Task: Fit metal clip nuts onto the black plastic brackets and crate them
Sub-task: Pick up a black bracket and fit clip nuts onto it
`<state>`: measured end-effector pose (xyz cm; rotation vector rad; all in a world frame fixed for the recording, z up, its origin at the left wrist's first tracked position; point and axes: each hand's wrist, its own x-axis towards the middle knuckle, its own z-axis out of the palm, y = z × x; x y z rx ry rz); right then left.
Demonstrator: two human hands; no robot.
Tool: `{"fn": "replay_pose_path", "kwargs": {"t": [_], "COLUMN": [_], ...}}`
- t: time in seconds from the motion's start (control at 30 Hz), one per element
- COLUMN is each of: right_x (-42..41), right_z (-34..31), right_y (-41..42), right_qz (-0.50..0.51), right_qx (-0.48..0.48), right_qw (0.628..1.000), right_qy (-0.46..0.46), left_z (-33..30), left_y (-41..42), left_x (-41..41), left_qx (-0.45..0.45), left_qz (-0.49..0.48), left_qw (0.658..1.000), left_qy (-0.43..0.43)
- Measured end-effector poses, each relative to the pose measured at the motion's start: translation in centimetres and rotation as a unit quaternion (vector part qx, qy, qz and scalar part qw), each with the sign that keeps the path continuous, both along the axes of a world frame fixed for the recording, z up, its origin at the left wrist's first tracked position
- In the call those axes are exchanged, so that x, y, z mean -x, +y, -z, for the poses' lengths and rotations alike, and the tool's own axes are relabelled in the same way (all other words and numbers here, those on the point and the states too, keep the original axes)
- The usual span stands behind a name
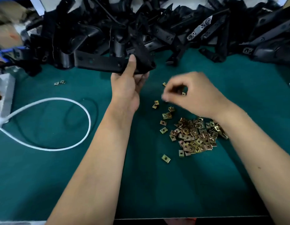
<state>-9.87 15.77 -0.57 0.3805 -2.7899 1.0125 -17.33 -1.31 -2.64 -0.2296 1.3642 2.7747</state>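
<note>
A white cable loops on the green table at far left. My left hand grips a black bracket — raised just in front of the bracket heap. My right hand, blurred, has its fingers curled around a clip nut above the pile of clip nuts — whether it pinches the nut I cannot tell.

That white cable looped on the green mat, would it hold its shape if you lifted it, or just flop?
The white cable would probably sag. It lies in a loose, smooth loop, so it looks flexible though slightly springy. It looks thin and likely light, and its left end seems attached, so it may tug.
</note>
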Motion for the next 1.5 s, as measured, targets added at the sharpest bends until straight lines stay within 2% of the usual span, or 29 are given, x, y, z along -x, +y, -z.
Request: {"fn": "replay_pose_path", "kwargs": {"t": [0.07, 0.1, 0.2, 0.47, 0.5, 0.57, 0.7, 0.77, 0.83, 0.9, 1.1, 1.2, 1.5], "right_x": [-0.8, -1.0, -1.4, -1.9, -1.9, -1.9, -1.3, -1.0, -0.8, -0.7, -0.7, -0.7, -0.8], "right_z": [0.3, 0.5, 0.7, 0.9, 0.9, 1.0, 1.4, 1.7, 2.0, 2.1, 1.7, 1.6, 1.7], "right_y": [0.3, 0.3, -0.1, -0.4, -0.4, -0.4, -0.3, 0.0, 0.2, 0.3, 0.5, 0.5, 0.4], "right_qz": [-0.087, -0.105, -0.114, -0.136, -0.128, -0.105, -0.017, 0.052, 0.106, 0.129, 0.136, 0.137, 0.142], "right_qx": [-0.105, -0.124, -0.113, -0.095, -0.077, 0.021, 0.232, 0.332, 0.440, 0.508, 0.601, 0.622, 0.592], "right_qw": [0.989, 0.983, 0.980, 0.982, 0.986, 0.993, 0.971, 0.940, 0.891, 0.852, 0.785, 0.768, 0.792], "right_qy": [-0.063, -0.088, -0.116, -0.085, -0.075, -0.046, 0.046, 0.065, 0.041, 0.008, -0.064, -0.069, -0.049], "left_z": [0.2, 0.3, 0.5, 0.8, 0.8, 0.9, 0.9, 0.8, 0.7, 0.6, 0.5, 0.5, 0.5], "left_y": [-0.2, -0.2, -0.2, 0.3, 0.4, 0.6, 0.8, 0.7, 0.7, 0.8, 1.2, 1.3, 1.3], "left_x": [0.3, 0.3, 0.2, -0.3, -0.5, -0.7, -1.1, -1.4, -1.8, -2.2, -2.7, -2.7, -2.6], "left_qx": [-0.017, -0.024, -0.024, 0.032, 0.036, 0.037, 0.034, 0.043, 0.058, 0.065, 0.072, 0.074, 0.089], "left_qz": [0.003, 0.006, 0.014, 0.098, 0.107, 0.119, 0.152, 0.180, 0.213, 0.247, 0.269, 0.264, 0.273], "left_qw": [1.000, 0.999, 0.999, 0.994, 0.993, 0.992, 0.987, 0.982, 0.973, 0.964, 0.956, 0.958, 0.955], "left_qy": [-0.016, -0.023, -0.028, 0.031, 0.033, 0.027, 0.031, 0.044, 0.061, 0.079, 0.091, 0.086, 0.080]}}
